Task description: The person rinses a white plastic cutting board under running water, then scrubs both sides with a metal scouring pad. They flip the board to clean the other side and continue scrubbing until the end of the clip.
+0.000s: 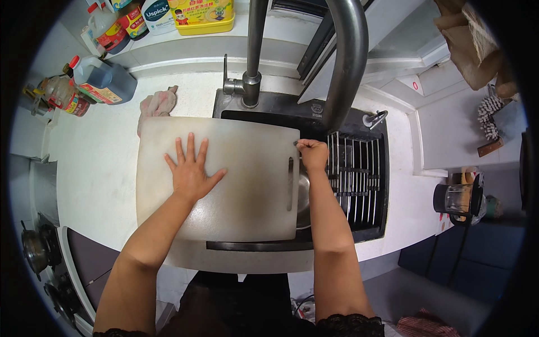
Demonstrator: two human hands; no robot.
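A large whitish cutting board (230,163) with a long handle slot near its right edge lies across the left part of the black sink (384,196) and onto the counter. My left hand (191,171) rests flat on the board's left half, fingers spread. At the board's upper right corner is my right hand (314,154), its fingers closed in a pinch. A small dark bit shows at those fingertips, too little of it to name. Brownish discolouration marks the middle of the board. Part of a metal bowl (304,196) shows in the sink beneath the board's right edge.
A tall grey faucet (252,84) arches over the sink, close above my right hand. Right of that hand sits a metal drying rack (353,180). A crumpled cloth (159,104) lies behind the board; a large bottle of dark liquid (104,81) stands at the back left.
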